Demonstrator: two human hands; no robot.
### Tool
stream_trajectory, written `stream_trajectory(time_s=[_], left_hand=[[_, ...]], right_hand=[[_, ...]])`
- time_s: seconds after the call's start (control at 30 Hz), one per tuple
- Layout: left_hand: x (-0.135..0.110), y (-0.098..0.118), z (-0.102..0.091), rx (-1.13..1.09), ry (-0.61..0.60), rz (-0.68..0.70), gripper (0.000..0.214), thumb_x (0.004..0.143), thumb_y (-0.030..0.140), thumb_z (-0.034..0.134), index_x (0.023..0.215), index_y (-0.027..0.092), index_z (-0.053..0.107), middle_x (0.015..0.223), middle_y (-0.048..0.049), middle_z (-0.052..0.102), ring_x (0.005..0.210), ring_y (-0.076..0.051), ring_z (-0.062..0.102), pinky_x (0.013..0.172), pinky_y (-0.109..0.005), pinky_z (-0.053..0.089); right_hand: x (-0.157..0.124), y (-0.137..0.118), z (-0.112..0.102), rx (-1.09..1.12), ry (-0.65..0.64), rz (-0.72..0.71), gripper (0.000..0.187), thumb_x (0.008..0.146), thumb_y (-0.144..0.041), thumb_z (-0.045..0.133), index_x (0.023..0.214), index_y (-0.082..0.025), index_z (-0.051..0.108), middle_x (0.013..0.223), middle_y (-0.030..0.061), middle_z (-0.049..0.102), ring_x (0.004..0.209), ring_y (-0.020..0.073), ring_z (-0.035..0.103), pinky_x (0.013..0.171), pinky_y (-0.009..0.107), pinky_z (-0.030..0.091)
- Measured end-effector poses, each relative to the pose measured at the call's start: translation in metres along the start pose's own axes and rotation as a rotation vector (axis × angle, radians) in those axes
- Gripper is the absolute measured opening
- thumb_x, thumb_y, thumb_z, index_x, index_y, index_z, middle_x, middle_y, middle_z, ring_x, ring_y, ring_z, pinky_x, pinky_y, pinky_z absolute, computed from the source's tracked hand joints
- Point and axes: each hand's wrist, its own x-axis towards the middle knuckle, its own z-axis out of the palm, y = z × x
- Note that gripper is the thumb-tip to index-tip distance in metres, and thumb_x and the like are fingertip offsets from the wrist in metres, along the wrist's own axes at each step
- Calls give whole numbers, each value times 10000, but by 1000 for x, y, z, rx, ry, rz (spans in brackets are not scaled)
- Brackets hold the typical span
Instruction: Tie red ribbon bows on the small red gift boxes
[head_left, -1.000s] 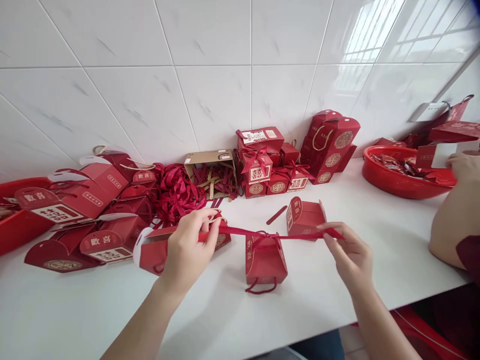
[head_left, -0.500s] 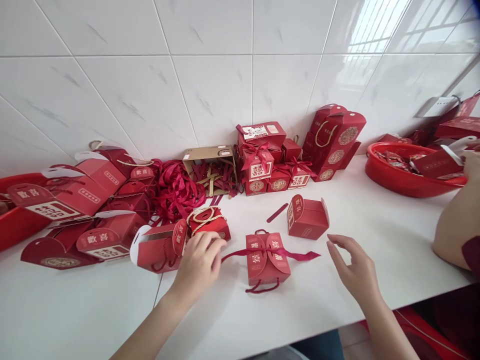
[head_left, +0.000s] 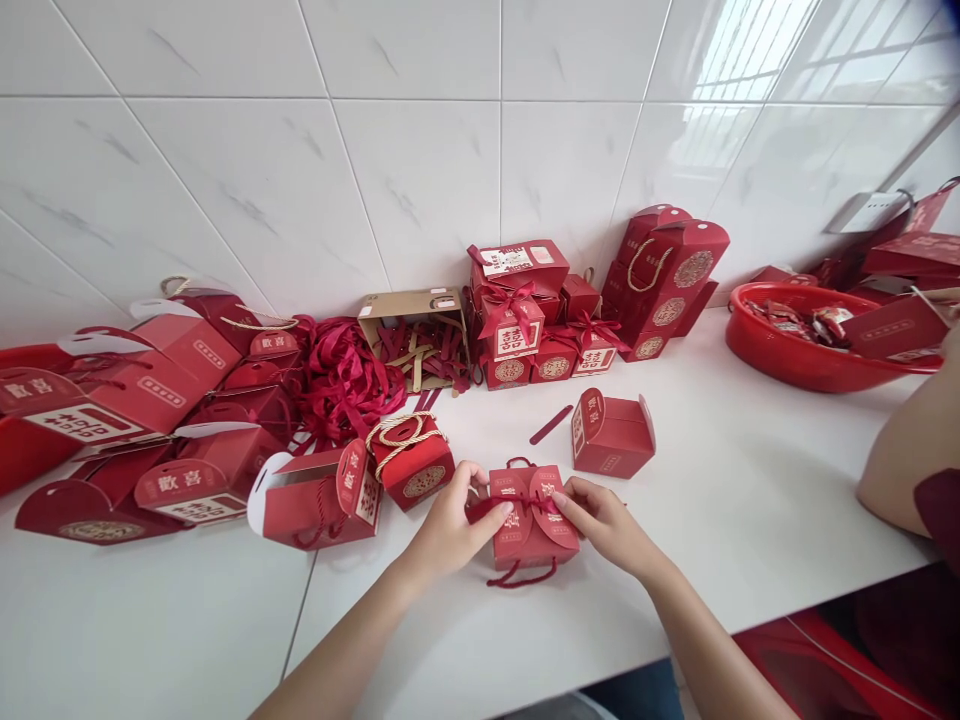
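Note:
A red gift box (head_left: 531,545) stands on the white table in front of me, its two rounded flaps folded together on top. Across the flaps runs a dark red ribbon (head_left: 534,502), crossed or knotted at the middle. My left hand (head_left: 463,515) pinches the ribbon's left part, thumb over the box's edge. At the right side, my right hand (head_left: 609,522) closes on the other part, fingertips against the box top. Cord handles stick out at the box's front and back. Behind it to the right sits another red box (head_left: 619,435), without ribbon.
Leftward are an open red box (head_left: 319,500), a box with gold cord (head_left: 416,465), piled boxes (head_left: 180,380) and a ribbon heap (head_left: 346,375). A carton (head_left: 409,302) and finished boxes (head_left: 517,320) line the wall. Beside a red basin (head_left: 795,360) is another person's arm (head_left: 904,450).
Both my hands have moved inward from either side of the box and taken hold of the ribbon's ends. At the right, the other person's box has shifted over the basin.

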Motion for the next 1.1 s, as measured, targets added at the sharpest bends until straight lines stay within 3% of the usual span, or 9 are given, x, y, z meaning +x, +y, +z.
stream_trajectory(time_s=[0.13, 0.23, 0.4, 0.53, 0.63, 0.73, 0.8, 0.9, 1.1], left_hand=[[3, -5, -5, -3, -98, -43, 267, 836, 436, 554, 758, 201, 455, 740, 24, 498, 704, -142, 492, 651, -253, 404], [4, -8, -8, 135, -28, -73, 422, 767, 512, 613, 621, 198, 370, 621, 52, 371, 606, -119, 384, 566, -242, 315], [3, -11, -11, 234, 33, -97, 500, 715, 566, 641, 605, 204, 315, 612, 59, 325, 592, -115, 342, 541, -243, 259], [1, -10, -12, 216, 19, -96, 431, 739, 537, 626, 645, 207, 365, 643, 53, 397, 622, -132, 425, 578, -254, 334], [-3, -7, -12, 205, 107, -1, 306, 759, 450, 635, 865, 217, 468, 876, -2, 546, 819, -186, 544, 733, -308, 434], [-7, 5, -7, 297, 260, 164, 388, 780, 381, 638, 1076, 231, 437, 1112, -78, 543, 1036, -248, 532, 899, -404, 412], [-7, 19, -1, 394, 232, 298, 421, 790, 375, 640, 1127, 237, 428, 1159, -98, 540, 1094, -277, 506, 942, -441, 371], [-1, 40, 11, 495, 78, 436, 425, 780, 363, 662, 1137, 250, 460, 1163, -92, 567, 1104, -298, 504, 930, -449, 346], [18, 46, 26, 465, 143, 399, 282, 826, 192, 541, 1095, 244, 473, 1134, -68, 602, 1068, -272, 542, 896, -436, 347]], right_hand=[[4, 4, -8, 49, -67, 83, 495, 854, -618, 483, 609, -191, 425, 614, -34, 400, 573, 110, 367, 534, 245, 304], [5, 10, -18, 28, -25, 90, 532, 838, -633, 488, 561, -196, 367, 578, -46, 321, 546, 102, 291, 508, 250, 239], [2, 12, -32, -13, -7, 79, 492, 810, -585, 576, 565, -186, 427, 565, -54, 304, 545, 97, 256, 507, 256, 195], [-7, 5, -42, 53, -88, 99, 454, 837, -538, 581, 582, -180, 468, 535, -57, 351, 517, 87, 281, 496, 251, 210], [-16, -1, -48, 164, -151, 132, 436, 869, -509, 560, 595, -172, 511, 523, -26, 497, 487, 85, 370, 473, 238, 255], [-22, -13, -48, 280, -205, 90, 386, 874, -470, 577, 649, -159, 604, 596, 22, 621, 533, 109, 503, 505, 234, 358], [-24, -23, -44, 333, -187, 32, 354, 874, -447, 588, 684, -155, 649, 643, 39, 658, 609, 133, 569, 601, 253, 435], [-24, -40, -34, 348, -128, -49, 330, 881, -427, 583, 722, -156, 686, 693, 46, 674, 685, 156, 600, 712, 291, 476], [-23, -55, -19, 308, -108, -52, 351, 872, -482, 562, 836, -162, 701, 760, 58, 687, 705, 181, 630, 703, 322, 523]])
